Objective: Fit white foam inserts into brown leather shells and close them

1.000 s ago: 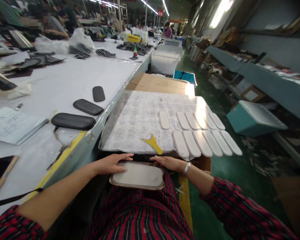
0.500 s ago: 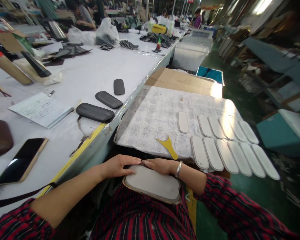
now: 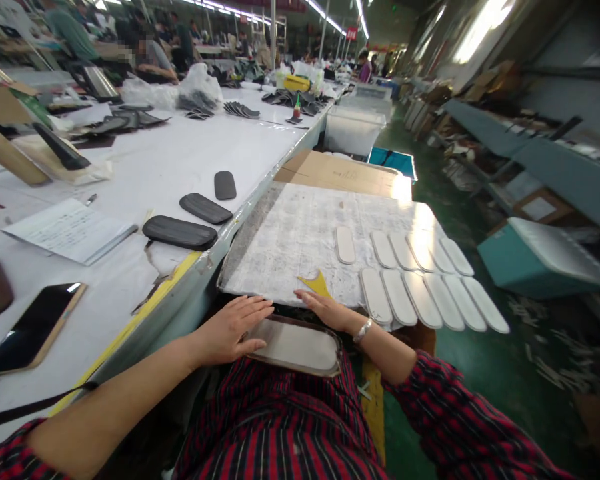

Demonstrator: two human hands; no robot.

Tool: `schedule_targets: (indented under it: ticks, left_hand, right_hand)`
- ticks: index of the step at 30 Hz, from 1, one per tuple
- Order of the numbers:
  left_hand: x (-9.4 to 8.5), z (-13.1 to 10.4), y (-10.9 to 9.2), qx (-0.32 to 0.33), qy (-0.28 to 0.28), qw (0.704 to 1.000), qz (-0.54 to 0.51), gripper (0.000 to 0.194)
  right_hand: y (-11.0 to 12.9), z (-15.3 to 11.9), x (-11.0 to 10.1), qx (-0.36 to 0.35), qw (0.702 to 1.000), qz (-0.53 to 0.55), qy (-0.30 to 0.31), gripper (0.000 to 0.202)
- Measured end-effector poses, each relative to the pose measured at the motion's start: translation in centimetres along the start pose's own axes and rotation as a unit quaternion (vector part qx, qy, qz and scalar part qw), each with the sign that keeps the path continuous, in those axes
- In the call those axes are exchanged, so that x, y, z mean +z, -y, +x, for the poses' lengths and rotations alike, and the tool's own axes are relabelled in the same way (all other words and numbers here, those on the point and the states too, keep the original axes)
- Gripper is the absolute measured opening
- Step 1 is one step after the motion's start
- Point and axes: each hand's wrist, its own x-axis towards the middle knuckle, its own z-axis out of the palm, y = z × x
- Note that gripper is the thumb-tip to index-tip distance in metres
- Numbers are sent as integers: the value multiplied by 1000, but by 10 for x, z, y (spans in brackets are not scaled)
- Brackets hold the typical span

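Lying in the lower centre of the frame, across the person's striped lap, a pale rounded panel (image 3: 300,347) with a dark, rough rim tilts slightly down toward the right. The left hand (image 3: 234,328) reaches in from the lower left with its palm down over the panel's left end; its fingers extend together to the right, and the thumb stands apart, lying over the pale face. It is spread and grips nothing. The right hand (image 3: 329,311), loosely opened with fingers pointing to the upper left, is at the panel's far edge; whether it touches the rim cannot be told. Both forearms angle inward, leaving a gap between the fingertips.

Just beyond the right hand, a yellow forked piece (image 3: 317,283) rests near the front edge of a paper-covered board (image 3: 285,233). White paper stretches from that piece to the board's left edge, while two rows of pale oval pieces (image 3: 401,299) crowd its right side. At left, the counter (image 3: 250,143) ends in a diagonal edge beside the board, with black pads (image 3: 180,232) near it. Green floor (image 3: 460,373) opens at lower right.
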Motion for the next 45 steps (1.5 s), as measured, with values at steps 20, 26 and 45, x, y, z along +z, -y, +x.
schedule_targets:
  ticks: [20, 26, 45]
  left_hand:
    - [58, 6, -69, 19, -98, 995, 1, 24]
    - [60, 21, -83, -49, -110, 993, -16, 20]
    - [86, -34, -14, -230, -169, 839, -464, 84]
  right_hand:
    - [18, -107, 84, -69, 928, -265, -254, 17]
    - [23, -100, 90, 25, 932, -252, -260, 11]
    - [26, -7, 49, 3, 972, -233, 7, 110]
